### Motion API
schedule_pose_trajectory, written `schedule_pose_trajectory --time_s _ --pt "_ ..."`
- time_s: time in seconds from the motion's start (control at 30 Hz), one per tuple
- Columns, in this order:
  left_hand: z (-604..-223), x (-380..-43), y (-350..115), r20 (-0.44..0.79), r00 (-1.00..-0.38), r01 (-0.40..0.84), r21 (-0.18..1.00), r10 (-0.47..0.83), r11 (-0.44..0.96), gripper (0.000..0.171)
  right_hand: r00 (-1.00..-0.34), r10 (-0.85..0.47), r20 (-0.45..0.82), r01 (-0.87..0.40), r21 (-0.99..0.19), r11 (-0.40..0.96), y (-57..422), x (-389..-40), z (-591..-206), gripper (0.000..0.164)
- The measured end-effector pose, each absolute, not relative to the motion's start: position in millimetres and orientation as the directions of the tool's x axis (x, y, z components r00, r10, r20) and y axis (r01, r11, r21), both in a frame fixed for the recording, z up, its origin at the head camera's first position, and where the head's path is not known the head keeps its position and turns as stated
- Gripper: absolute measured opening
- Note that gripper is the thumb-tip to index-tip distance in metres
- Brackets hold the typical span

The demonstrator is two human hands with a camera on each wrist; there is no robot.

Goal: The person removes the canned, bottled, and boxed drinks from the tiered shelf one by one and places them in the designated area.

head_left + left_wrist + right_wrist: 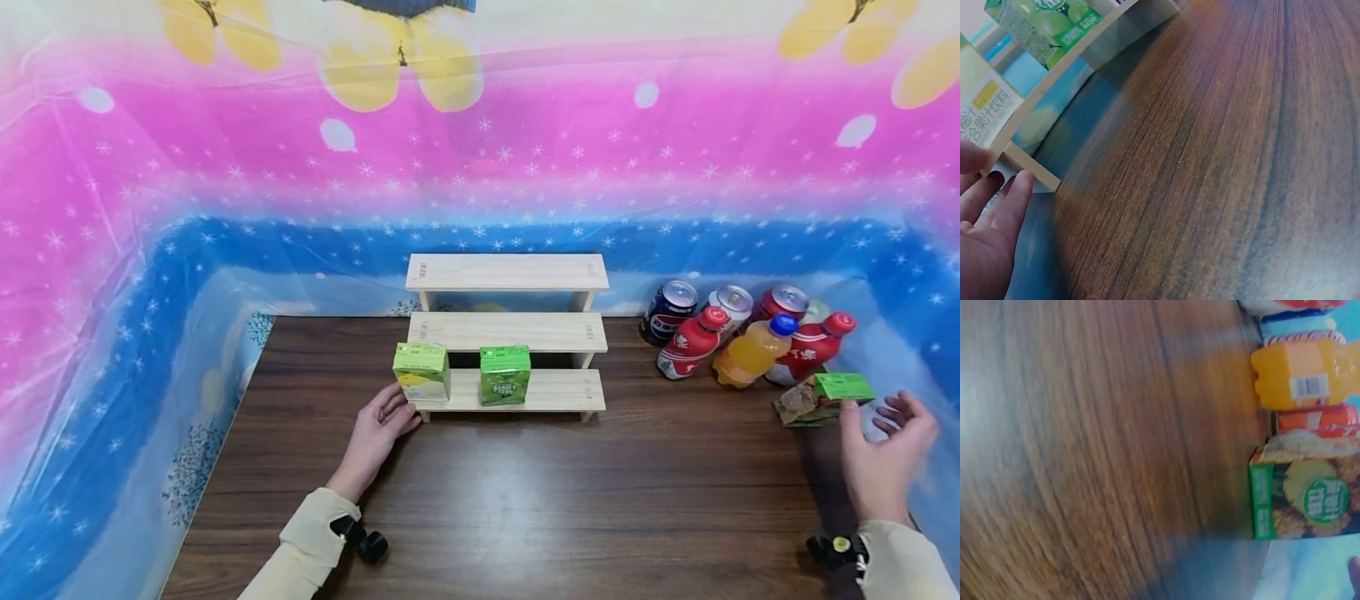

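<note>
In the head view, my left hand point(381, 425) is at the left end of the lowest step of a wooden three-step rack point(504, 333). Its fingers are slightly bent beside the step's end and leg; the left wrist view does not settle whether they touch. Just above the hand stands a yellow-green juice carton point(422, 372); a green juice carton point(505, 377) shares that step. Over at the right, my right hand point(888, 454) is spread beside a brown carton with a green top point(825, 398). A fingertip point(1355, 575) shows apart from this carton in the right wrist view.
Behind the brown carton cluster an orange drink bottle point(752, 354), red bottles point(690, 343) and several cans, among them a dark blue can point(670, 312). A patterned cloth point(525, 183) hangs around the back and sides of the brown wooden table point(525, 508).
</note>
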State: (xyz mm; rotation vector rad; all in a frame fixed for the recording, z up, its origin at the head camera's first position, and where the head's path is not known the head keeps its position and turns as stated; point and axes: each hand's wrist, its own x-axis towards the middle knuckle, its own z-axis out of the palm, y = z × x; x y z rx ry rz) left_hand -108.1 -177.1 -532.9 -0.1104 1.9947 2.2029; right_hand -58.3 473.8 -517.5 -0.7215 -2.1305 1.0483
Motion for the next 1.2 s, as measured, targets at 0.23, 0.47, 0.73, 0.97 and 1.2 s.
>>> schedule_pose_trajectory --time_s 0.23,0.47,0.73,0.97,1.2 --pt "-533.0 -109.2 -178.3 -0.165 -0.983 -0.171 0.982 0.074 -0.084 0.053 -0.561 0.688 0.461 0.117 -0.779 0.617 433.1 -50.0 -487.8 0.047" --pt "-533.8 -110.0 -177.7 -0.163 -0.984 -0.170 0.980 0.068 -0.100 0.053 -0.624 0.581 0.523 -0.017 -0.752 0.659 415.7 -52.2 -484.0 0.044" --pt "-533.5 -109.9 -175.8 -0.161 -0.985 -0.167 0.981 0.068 -0.101 0.054 -0.603 0.475 0.641 -0.272 -0.725 0.633 368.3 -56.2 -464.2 0.038" --pt "-534.6 -109.2 -175.4 -0.168 -0.984 -0.175 0.978 0.065 -0.113 0.054 -0.616 0.396 0.681 -0.387 -0.699 0.601 322.9 -57.0 -447.4 0.038" --pt "-533.8 -108.5 -176.1 -0.164 -0.984 -0.171 0.980 0.066 -0.106 0.053 -0.707 0.343 0.618 -0.357 -0.731 0.582 299.5 -70.0 -463.3 0.045"
